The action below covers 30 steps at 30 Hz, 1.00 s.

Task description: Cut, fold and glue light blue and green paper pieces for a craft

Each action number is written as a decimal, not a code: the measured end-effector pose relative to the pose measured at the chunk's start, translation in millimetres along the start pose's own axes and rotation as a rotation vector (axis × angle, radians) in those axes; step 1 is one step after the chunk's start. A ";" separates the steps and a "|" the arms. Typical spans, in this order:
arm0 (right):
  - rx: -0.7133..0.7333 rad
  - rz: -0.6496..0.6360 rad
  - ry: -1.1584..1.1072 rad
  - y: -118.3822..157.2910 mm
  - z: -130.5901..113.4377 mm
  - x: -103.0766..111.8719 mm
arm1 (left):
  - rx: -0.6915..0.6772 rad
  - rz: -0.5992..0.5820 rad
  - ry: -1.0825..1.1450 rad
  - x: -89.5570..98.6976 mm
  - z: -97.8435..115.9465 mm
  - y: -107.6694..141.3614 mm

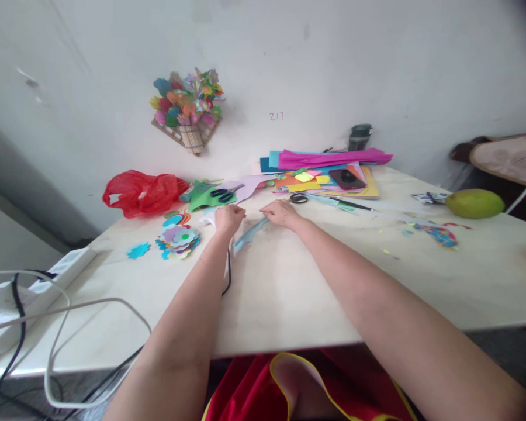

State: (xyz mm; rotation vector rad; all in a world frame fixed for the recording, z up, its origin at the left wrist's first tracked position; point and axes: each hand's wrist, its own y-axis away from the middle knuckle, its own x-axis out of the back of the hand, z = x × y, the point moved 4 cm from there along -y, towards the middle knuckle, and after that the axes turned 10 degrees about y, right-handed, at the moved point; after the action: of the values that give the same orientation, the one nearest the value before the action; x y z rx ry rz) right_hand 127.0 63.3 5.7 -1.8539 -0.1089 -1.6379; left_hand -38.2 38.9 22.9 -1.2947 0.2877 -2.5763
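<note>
hands (230, 219) beside blue paper strip (251, 233)

The left arm (175, 321) and right arm (372, 286), both bare, reach from the near side toward the far side, drawing closer together. The left hand (229, 220) is curled, its fingertips gathered to the right. The right hand (282, 213) lies palm down, its bent fingers (267, 209) pointing left. The hands are near each other, not touching.

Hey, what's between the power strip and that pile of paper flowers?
In the head view, one blue paper flower lies between the power strip and the pile.
</note>
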 end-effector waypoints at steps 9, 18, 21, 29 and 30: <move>0.248 -0.130 0.015 6.8 -18.3 -5.8 | -0.118 0.073 -0.265 15.4 5.0 18.0; 0.364 -0.141 -0.056 5.9 -13.7 -17.1 | -0.253 -0.072 -0.466 -3.1 -5.0 24.1; 0.365 -0.172 -0.054 6.6 -12.2 -17.6 | -0.245 -0.093 -0.468 -7.2 -4.9 25.3; 0.170 -0.180 -0.146 10.2 -15.5 -5.3 | -0.178 -0.170 -0.473 -10.6 -6.2 24.6; 0.124 -0.184 -0.189 10.2 -15.6 -4.0 | -0.170 -0.173 -0.468 -10.9 -6.8 24.2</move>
State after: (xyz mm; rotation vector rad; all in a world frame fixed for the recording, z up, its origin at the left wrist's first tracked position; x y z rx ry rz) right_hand 117.5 48.8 -2.0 -1.9462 -0.4646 -1.5334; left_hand -34.3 19.7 3.9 -2.0093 0.3185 -2.3207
